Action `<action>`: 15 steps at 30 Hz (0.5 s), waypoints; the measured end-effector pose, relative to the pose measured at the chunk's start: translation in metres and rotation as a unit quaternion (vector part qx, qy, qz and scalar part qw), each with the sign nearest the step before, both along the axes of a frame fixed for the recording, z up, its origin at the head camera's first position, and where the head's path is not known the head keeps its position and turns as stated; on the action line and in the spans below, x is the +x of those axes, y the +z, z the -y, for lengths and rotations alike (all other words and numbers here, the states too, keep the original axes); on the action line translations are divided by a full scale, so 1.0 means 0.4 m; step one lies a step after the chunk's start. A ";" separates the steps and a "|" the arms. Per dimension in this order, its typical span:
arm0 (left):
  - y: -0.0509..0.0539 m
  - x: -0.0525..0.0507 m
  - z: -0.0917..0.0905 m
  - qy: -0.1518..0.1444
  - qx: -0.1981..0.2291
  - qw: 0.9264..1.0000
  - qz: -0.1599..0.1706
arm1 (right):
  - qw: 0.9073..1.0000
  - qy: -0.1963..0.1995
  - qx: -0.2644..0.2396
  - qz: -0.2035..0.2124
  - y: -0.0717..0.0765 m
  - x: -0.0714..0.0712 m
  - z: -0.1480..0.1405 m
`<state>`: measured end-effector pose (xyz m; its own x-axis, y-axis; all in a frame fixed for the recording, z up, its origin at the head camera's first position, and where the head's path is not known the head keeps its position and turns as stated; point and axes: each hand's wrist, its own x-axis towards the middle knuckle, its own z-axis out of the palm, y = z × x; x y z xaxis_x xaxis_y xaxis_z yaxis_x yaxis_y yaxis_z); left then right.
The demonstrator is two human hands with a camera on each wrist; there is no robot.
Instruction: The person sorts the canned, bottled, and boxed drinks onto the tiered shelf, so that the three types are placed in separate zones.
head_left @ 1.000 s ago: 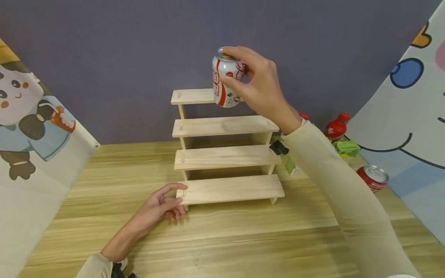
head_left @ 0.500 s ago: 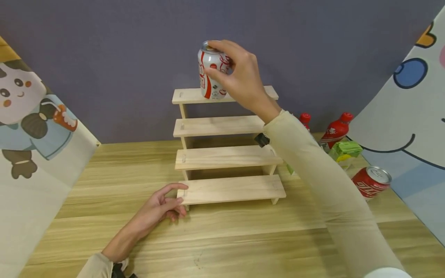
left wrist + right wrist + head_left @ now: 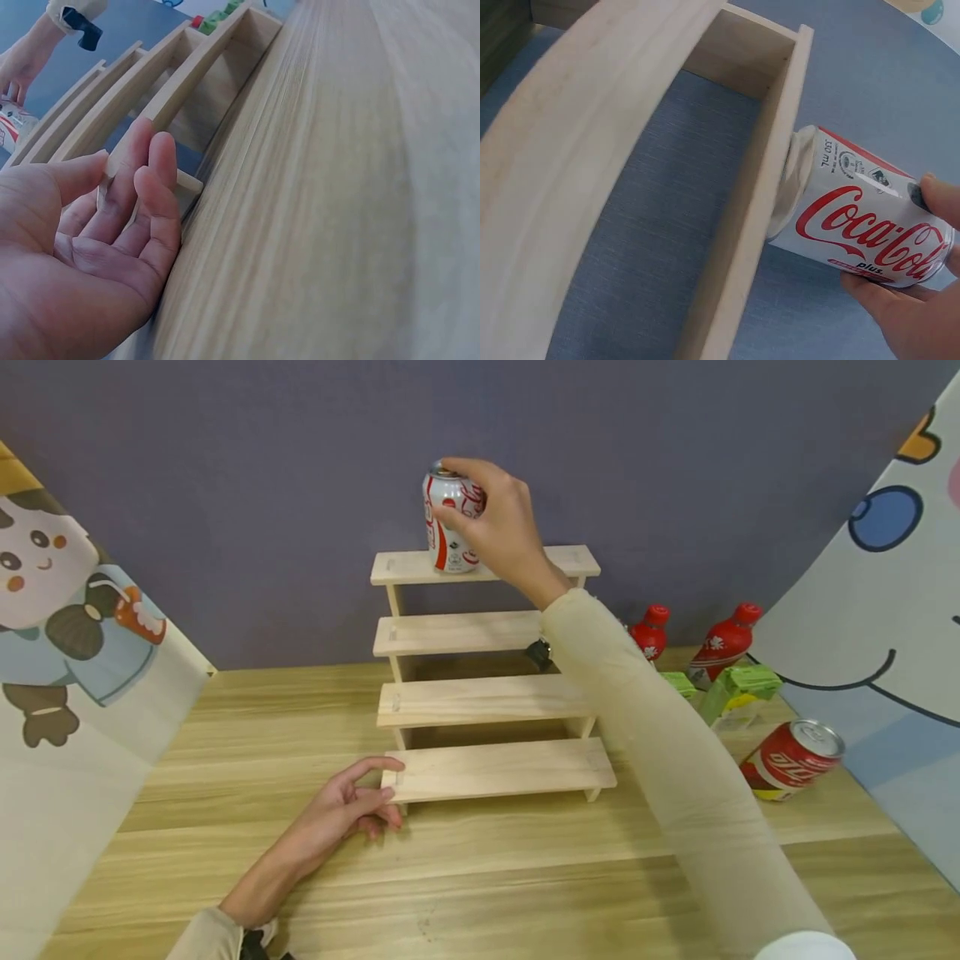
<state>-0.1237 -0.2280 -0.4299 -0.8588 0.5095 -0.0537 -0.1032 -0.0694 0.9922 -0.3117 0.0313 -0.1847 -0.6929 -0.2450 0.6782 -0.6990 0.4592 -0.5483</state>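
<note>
A white Coca-Cola can point(image 3: 448, 545) with red print stands upright at the top step of a four-tier wooden display stand point(image 3: 498, 768), left of its middle. My right hand point(image 3: 501, 518) grips it from the right, thumb low and index finger across the lid. In the right wrist view the base of the can point(image 3: 855, 214) is at the top board's edge; whether it fully rests there I cannot tell. My left hand point(image 3: 333, 818) pinches the left end of the lowest step between thumb and index finger, the other fingers loosely bent below, as the left wrist view shows.
Right of the stand are a red cola can point(image 3: 793, 760), green drink cartons point(image 3: 742, 687) and two red-capped bottles, one of them a bottle point(image 3: 723, 643) near the back wall. My right sleeve point(image 3: 660, 752) partly covers this group. Printed panels flank the wooden tabletop point(image 3: 480, 893).
My right hand has carried the white can leftward, then slightly down to the top step. The left hand has stayed on the lowest step. More of the drinks at right now shows.
</note>
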 end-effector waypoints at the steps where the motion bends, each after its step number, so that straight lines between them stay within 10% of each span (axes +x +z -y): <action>1: 0.000 0.000 -0.001 0.000 0.000 1.000 0.001 | 1.000 -0.003 0.002 0.000 -0.002 -0.002 0.002; 15: 0.003 0.002 0.005 -0.003 0.004 1.000 0.002 | 1.000 0.007 0.026 -0.009 -0.018 -0.023 0.012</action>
<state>-0.1230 -0.2300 -0.4286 -0.8555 0.5150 -0.0538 -0.1084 -0.0764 0.9912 -0.3209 0.0266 -0.1919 -0.6769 -0.2896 0.6767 -0.7151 0.4770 -0.5110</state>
